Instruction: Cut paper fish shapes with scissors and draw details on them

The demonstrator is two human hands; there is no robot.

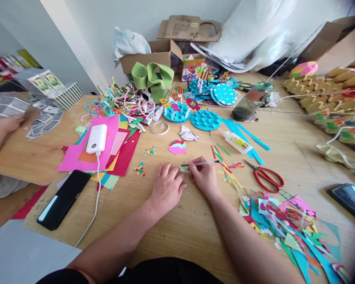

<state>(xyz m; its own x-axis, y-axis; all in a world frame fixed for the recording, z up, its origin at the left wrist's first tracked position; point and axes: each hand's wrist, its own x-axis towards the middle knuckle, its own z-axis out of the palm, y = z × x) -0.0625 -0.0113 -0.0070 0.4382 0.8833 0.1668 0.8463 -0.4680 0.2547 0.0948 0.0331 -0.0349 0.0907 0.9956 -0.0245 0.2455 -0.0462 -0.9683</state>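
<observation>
My right hand [203, 176] is closed around a slim pen [208, 162], its tip at a small pale-green paper piece [185, 169] on the wooden table. Beside that piece lies my left hand [167, 188], flat on the tabletop with fingers apart. Just beyond are pink, teal and red paper fish cut-outs [178, 147] and a white fish with drawn lines [188, 134]. Tiny paper bits sit in two small heaps, one of them dots [140, 169], left of my hands. Thin coloured paper strips [226, 165] lie to the right, near red-handled scissors [268, 178] and a glue bottle [237, 142].
Paper scraps [296, 228] cover the right front. A power bank [96, 139] rests on coloured sheets [126, 157], its cable running forward past a phone [63, 200]. Behind stand blue scalloped discs [206, 119], a glass jar [248, 103] and boxes. Another person's hand [10, 122] handles cards at left.
</observation>
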